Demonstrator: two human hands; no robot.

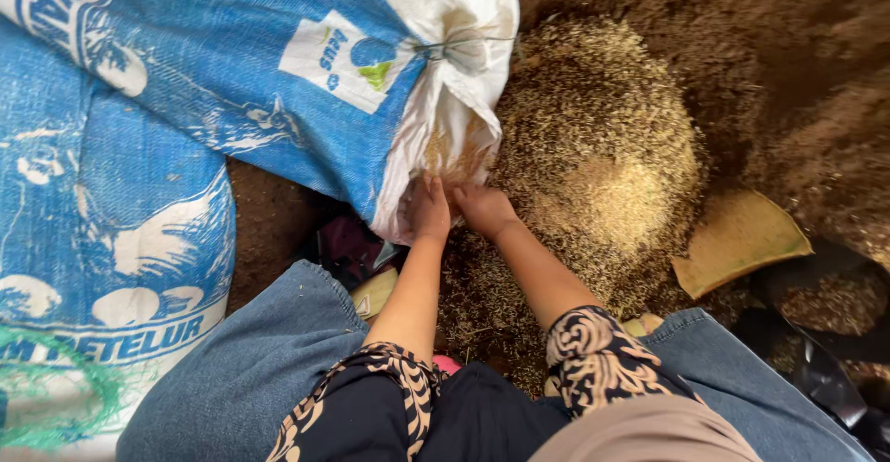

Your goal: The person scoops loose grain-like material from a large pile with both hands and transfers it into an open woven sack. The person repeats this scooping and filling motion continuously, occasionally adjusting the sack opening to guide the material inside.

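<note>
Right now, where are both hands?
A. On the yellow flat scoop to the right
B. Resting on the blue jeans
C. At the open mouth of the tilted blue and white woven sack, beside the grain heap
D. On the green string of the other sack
C: the left hand and the right hand are side by side at the sack's mouth, next to the grain heap.

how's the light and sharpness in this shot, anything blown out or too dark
Head view: soft daylight, no hard shadows; the white sack mouth is nearly blown out and the grain pile glows bright at its middle; the ground at top right falls into dim brown; both hands, left hand and right hand, look sharp; wide-angle bending swells the blue sack at the left edge.
</note>
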